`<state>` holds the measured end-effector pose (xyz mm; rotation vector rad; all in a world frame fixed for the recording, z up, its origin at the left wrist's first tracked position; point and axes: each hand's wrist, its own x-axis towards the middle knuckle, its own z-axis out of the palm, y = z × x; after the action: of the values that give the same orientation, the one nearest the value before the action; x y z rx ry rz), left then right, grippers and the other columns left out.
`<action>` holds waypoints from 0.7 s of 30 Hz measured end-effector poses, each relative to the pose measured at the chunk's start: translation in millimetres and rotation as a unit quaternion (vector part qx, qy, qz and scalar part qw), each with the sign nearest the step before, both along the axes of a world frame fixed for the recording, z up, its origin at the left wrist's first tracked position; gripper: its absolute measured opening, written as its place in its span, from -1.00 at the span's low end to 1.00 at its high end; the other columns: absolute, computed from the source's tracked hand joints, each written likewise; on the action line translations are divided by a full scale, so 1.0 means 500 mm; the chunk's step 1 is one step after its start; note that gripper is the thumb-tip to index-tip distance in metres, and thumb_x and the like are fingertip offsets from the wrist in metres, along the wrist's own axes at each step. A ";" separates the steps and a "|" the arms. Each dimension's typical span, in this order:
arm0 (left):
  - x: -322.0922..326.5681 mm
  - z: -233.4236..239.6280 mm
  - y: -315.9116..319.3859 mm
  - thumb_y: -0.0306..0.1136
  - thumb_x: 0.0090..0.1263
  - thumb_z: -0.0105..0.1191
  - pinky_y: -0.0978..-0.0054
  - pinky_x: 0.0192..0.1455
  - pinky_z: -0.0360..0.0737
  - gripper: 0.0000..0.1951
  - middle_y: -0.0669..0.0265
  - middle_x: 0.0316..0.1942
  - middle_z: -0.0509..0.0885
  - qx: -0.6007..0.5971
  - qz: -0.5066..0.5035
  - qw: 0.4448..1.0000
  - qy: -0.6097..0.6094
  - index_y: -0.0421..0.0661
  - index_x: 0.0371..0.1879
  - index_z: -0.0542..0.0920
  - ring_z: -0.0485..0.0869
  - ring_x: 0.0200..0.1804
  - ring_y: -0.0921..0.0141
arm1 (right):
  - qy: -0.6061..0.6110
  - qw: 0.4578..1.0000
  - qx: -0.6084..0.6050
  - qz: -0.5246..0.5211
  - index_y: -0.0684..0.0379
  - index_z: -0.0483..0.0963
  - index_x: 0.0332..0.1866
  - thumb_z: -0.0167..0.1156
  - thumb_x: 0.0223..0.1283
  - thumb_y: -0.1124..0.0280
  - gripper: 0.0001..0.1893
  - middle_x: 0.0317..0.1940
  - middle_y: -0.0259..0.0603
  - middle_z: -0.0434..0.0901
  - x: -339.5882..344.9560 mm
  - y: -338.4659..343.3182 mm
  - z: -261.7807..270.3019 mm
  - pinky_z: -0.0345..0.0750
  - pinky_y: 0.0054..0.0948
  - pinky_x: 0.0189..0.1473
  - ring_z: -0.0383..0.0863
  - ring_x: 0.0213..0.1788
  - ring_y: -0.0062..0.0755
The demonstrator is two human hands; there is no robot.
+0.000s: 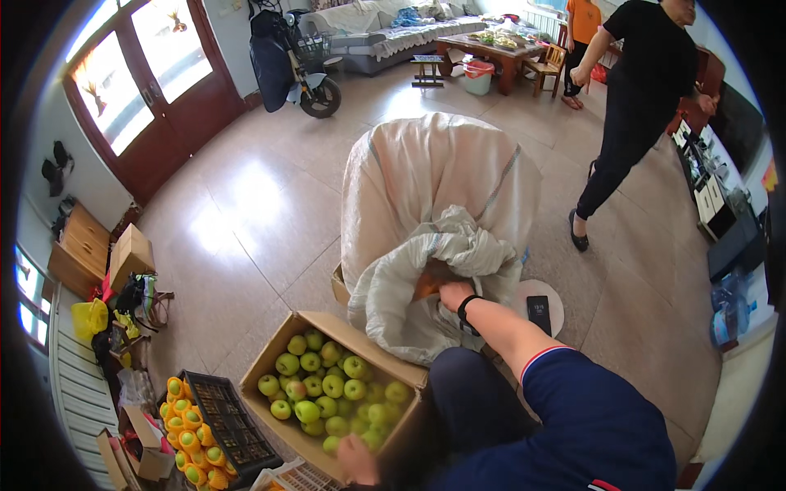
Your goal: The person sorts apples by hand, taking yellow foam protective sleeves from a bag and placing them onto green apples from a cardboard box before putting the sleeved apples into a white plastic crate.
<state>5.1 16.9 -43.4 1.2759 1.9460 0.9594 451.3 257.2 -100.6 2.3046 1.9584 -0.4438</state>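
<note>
My right hand (455, 296), with a black band on the wrist, reaches into the mouth of a large white woven sack (430, 172); its fingertips are by something orange inside, and its grip is not clear. My left hand (357, 460) is blurred at the near edge of a cardboard box (344, 331) of green apples (333, 385); whether it holds anything cannot be told. Left of the box, green fruit in orange foam nets (191, 419) lies beside a black plastic crate (227, 423). A white plastic basket (301, 475) is partly visible below the box.
A round stool (552, 301) bearing a phone (539, 314) stands right of the sack. A person in black (645, 92) is at the upper right, another in orange (583, 24) behind. Small cardboard boxes (144, 442) lie lower left; a scooter (295, 67) stands near the door.
</note>
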 end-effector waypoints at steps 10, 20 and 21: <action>0.049 0.187 0.009 -0.07 0.62 -0.07 0.11 0.09 0.54 -0.53 -0.18 -0.13 0.73 -0.155 -0.045 0.986 0.047 -0.34 -0.06 0.66 0.66 0.00 -0.08 | -0.067 0.990 -0.104 -0.070 0.15 0.67 0.12 -0.01 0.38 0.35 -0.63 0.20 -0.02 0.67 0.044 -0.046 0.014 0.61 -0.08 0.21 0.68 0.22 -0.07; 0.039 0.150 0.000 -0.08 0.61 -0.03 0.15 -0.08 0.53 -0.56 -0.08 -0.28 0.73 -0.087 -0.048 0.995 0.019 -0.31 -0.21 0.64 0.64 -0.20 0.04 | 0.025 0.987 0.118 -0.109 0.24 0.55 0.26 -0.03 0.38 0.33 -0.57 0.25 0.05 0.60 0.066 -0.037 -0.069 0.50 -0.03 0.32 0.59 0.30 -0.07; 0.045 0.164 0.002 -0.09 0.61 -0.02 0.15 -0.08 0.53 -0.56 -0.07 -0.29 0.72 -0.093 -0.043 0.995 0.005 -0.31 -0.22 0.64 0.64 -0.21 0.04 | 0.006 0.992 0.095 -0.082 0.24 0.58 0.21 -0.02 0.37 0.33 -0.58 0.21 0.03 0.64 0.071 -0.035 -0.078 0.51 -0.02 0.31 0.60 0.29 -0.10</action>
<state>27.5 18.1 38.6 1.2496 1.9218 0.7129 486.8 239.8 -139.7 2.5981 1.8982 -0.2945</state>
